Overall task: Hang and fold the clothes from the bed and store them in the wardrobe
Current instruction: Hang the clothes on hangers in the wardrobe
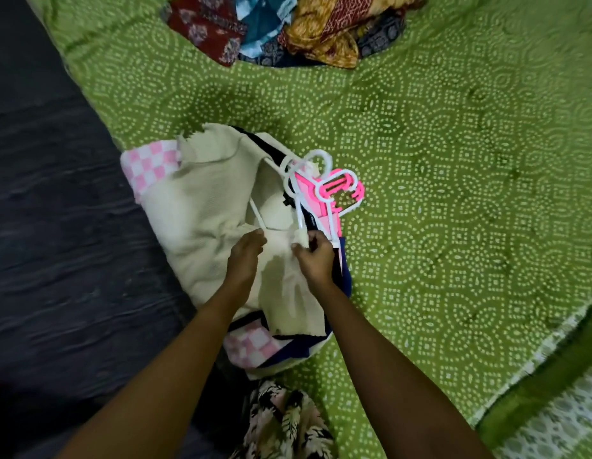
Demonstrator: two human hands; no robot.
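The cream garment (202, 233) hides most of the white hanger (317, 152).

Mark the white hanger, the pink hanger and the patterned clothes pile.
white hanger (299, 213): head view, on its slanted arm below the hook.
pink hanger (336, 186): head view, on its hook.
patterned clothes pile (321, 31): head view, on the yellow-brown cloth at the top edge.

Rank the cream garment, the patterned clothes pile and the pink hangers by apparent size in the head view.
1. cream garment
2. patterned clothes pile, though it lies farther off and is cut by the top edge, so unsure
3. pink hangers, clearly smallest
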